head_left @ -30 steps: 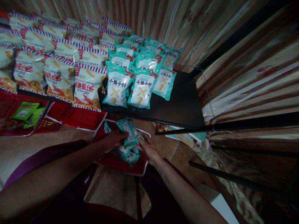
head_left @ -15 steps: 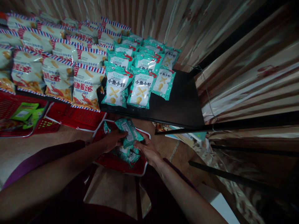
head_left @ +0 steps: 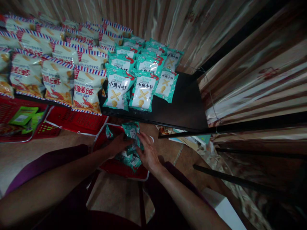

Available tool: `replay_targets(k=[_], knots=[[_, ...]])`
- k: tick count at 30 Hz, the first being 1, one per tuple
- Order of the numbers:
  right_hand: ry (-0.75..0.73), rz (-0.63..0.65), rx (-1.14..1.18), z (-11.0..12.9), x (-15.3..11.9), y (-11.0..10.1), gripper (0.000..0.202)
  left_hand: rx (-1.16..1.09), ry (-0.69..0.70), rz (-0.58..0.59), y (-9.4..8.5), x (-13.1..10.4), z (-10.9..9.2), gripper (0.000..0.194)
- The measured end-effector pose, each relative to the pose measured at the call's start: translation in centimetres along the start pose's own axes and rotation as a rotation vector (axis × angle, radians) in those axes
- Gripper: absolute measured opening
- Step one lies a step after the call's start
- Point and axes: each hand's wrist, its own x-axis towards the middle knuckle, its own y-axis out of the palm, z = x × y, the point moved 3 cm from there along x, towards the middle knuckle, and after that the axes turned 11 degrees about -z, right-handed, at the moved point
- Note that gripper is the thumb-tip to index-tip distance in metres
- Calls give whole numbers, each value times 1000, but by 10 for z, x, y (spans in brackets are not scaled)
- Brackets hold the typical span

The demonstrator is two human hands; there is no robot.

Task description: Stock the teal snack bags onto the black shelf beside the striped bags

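Observation:
Between my hands, above a red basket (head_left: pixel 120 172), is a teal snack bag (head_left: pixel 131 131) with its printed back partly showing. My left hand (head_left: pixel 119 145) grips its left side. My right hand (head_left: pixel 148 152) is at its right side, fingers bent around the edge. More teal bags (head_left: pixel 135 162) lie in the basket below, partly covered by the hands. On the black shelf (head_left: pixel 182 105) in front stand several teal bags (head_left: pixel 142 91) in rows, one leaning at the right.
Several white and orange bags (head_left: pixel 87 91) with striped edges fill the shelf's left part. Below are red baskets (head_left: pixel 76 119), one holding green packets (head_left: pixel 24 115). A striped curtain (head_left: pixel 230 64), dark metal bars (head_left: pixel 242 180) and a white box (head_left: pixel 225 207) are at the right.
The held bag has turned more upright between my hands. My right hand has shifted slightly, its fingers now higher along the bag's side. The view has moved a little.

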Motion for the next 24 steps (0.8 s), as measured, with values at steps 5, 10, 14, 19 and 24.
replay_targets(k=[5, 10, 14, 19, 24], knots=[[-8, -5, -32, -4, -2, 5, 52, -6, -3, 6, 4, -6, -5, 46], [184, 20, 141, -12, 1, 3, 44, -72, -56, 77, 2, -10, -8, 50], [534, 118, 419, -9, 4, -3, 44, -73, -69, 82, -5, -5, -3, 50], [710, 152, 703, 3, 5, -6, 48, -25, -3, 89, -10, -3, -5, 53], [960, 179, 901, 1, 2, 0, 43, -41, 12, 104, -11, -3, -8, 59]])
